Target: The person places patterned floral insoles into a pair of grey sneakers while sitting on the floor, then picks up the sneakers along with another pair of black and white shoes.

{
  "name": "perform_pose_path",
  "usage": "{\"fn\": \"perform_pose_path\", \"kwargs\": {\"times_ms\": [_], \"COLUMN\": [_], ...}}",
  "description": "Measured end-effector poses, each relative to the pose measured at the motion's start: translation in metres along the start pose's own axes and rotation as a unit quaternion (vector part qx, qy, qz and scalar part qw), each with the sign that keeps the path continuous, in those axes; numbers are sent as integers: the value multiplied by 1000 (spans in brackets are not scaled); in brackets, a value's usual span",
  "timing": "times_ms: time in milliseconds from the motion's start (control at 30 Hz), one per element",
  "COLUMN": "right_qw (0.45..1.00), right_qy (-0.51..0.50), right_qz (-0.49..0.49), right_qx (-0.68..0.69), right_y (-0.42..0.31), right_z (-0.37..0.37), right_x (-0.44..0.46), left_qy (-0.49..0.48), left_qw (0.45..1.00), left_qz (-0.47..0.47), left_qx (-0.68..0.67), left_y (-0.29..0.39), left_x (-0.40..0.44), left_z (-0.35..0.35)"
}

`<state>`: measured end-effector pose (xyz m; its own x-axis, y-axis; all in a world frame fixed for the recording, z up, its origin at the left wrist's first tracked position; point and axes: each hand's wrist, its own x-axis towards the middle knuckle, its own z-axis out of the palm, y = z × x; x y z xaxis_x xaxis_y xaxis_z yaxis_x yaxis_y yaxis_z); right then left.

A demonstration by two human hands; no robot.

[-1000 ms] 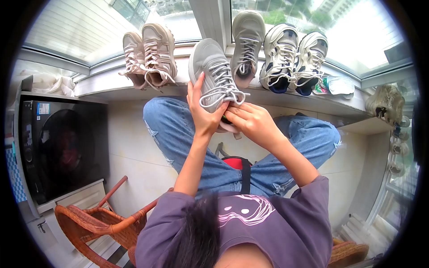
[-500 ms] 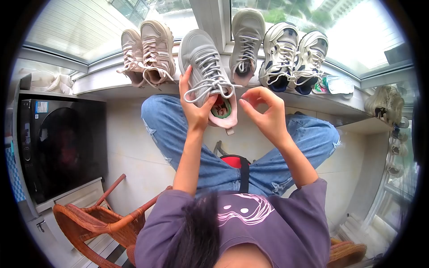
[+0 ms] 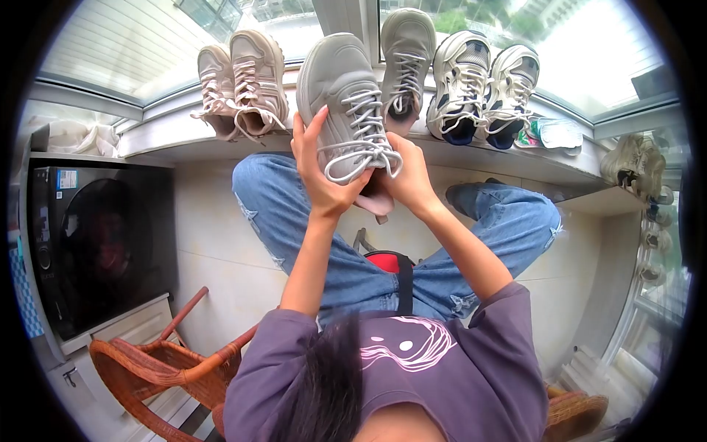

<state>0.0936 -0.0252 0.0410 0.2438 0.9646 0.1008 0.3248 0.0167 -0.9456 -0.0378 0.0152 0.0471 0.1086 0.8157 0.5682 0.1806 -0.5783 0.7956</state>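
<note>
A grey sneaker (image 3: 340, 88) with tied grey laces is held up in front of me, toe pointing away. My left hand (image 3: 318, 166) is closed around its left side, thumb near the shoe opening. My right hand (image 3: 406, 173) grips the right side by the collar, its fingertips partly hidden behind the shoe. The pink heel (image 3: 375, 202) shows between my hands; the insole is out of sight. Just beyond my right hand, a matching grey sneaker (image 3: 407, 62) stands on the window ledge.
On the ledge (image 3: 177, 141) stand a beige pair of sneakers (image 3: 254, 81) at left and a white-navy pair (image 3: 460, 92) at right, beside some insoles (image 3: 556, 134). A black front-loading washer (image 3: 103, 243) is at left. A rattan chair (image 3: 162, 361) sits at lower left.
My right hand has moved in from beside the sneaker and taken hold of its collar. The shoe has risen slightly and tilted, so the green-edged insole no longer shows.
</note>
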Motion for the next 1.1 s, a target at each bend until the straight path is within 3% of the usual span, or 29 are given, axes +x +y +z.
{"fn": "perform_pose_path", "kwargs": {"times_ms": [233,400,500,567,633,700,733,867,967,1100], "right_qw": [978,979,977,985,987,997,998,998,996,995], "right_qy": [28,30,-87,-113,-114,-23,-28,40,53,61], "right_qz": [4,-7,93,108,105,54,46,24,35,30], "right_qx": [-205,-199,-169,-79,-39,-44,-46,-43,-57,-72], "right_y": [-15,-5,-1,7,19,26,32,38,37,47], "right_z": [11,23,23,25,32,42,49,81,97,110], "right_x": [2,1,-3,-8,-3,9,14,45,61,72], "left_qy": [5,-3,-4,17,10,-3,-11,-93,-77,-94], "left_qw": [994,997,993,994,999,971,945,923,930,920], "left_qz": [-59,-45,-51,-43,-4,-35,-53,-196,-116,-134], "left_qx": [-87,-66,-102,-99,48,236,321,317,339,356], "left_y": [-19,-33,-47,-52,-50,-40,-37,-37,-63,-78], "left_x": [-5,-6,-8,-7,2,8,10,35,45,49], "left_z": [3,-6,-12,-14,-16,-15,-16,-21,-25,-22]}}
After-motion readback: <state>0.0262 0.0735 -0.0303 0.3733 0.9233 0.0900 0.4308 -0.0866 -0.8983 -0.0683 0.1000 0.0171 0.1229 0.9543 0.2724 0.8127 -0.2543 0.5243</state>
